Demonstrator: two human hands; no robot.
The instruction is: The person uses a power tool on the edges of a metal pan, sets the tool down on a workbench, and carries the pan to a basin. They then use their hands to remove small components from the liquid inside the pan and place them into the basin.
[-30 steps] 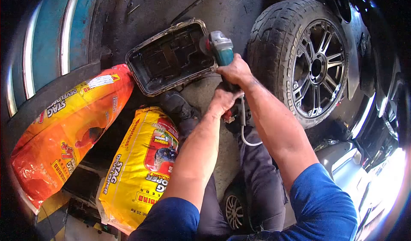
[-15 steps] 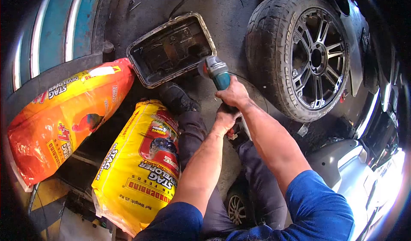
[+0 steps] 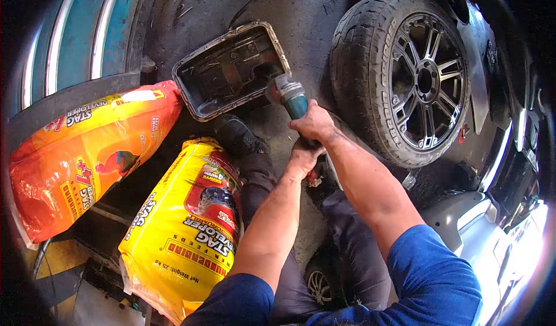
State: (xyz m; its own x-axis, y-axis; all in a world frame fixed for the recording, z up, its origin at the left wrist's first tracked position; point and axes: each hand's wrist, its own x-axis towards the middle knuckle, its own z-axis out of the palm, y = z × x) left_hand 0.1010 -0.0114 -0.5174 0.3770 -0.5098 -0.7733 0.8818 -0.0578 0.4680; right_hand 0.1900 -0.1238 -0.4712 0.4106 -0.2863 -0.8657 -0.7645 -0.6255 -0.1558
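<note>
Both of my hands are wrapped around a teal angle grinder (image 3: 297, 105) with a grey metal head. My right hand (image 3: 314, 122) grips the body just behind the head. Lower down, my left hand (image 3: 304, 157) is closed around the rear of the tool, most of which the fingers hide. The grinder's head and blurred disc overlap the lower right corner of an oil pan (image 3: 195, 114). That pan is dark and stained inside, with a bolt-holed flange around its rim, and it lies open side up on the floor.
A wheel with a tyre (image 3: 370, 77) stands at the right. To the left lie a red-orange feed sack (image 3: 98, 158) and a yellow feed sack (image 3: 185, 227). My shoe (image 3: 240, 135) is beside the pan. A silver car panel (image 3: 492, 233) borders the lower right.
The grinder has shifted very slightly at the pan's right corner, both hands still around it. The whole view has moved a little.
</note>
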